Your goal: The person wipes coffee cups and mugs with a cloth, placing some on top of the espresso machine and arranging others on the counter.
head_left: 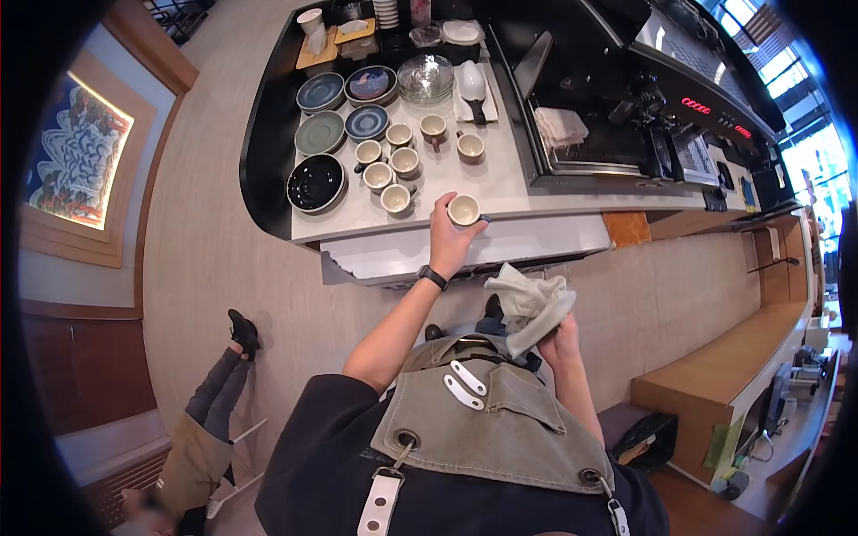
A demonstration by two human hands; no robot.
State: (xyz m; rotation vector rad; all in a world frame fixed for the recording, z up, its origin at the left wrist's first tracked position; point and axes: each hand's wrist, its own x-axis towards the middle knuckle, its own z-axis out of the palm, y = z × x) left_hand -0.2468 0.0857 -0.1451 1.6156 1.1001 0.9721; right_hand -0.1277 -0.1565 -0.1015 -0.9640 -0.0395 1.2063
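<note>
My left hand [453,239] grips a small cup [464,211] at the counter's front edge, thumb and fingers around its sides. The cup is cream inside, with a dark handle pointing right. Lower and to the right, my right hand [560,341] is closed on a crumpled pale cloth [533,308] held in front of my apron. Several similar cups [396,198] stand grouped on the counter to the left of the held cup. Two more, a brown-handled cup [433,128] and another cup [470,146], stand farther back.
Stacked plates [320,134] and a black bowl [315,184] occupy the counter's left side, with glass plates [425,80] behind. An espresso machine [643,116] stands at right, a folded towel [561,128] on it. A seated person [201,447] is at lower left.
</note>
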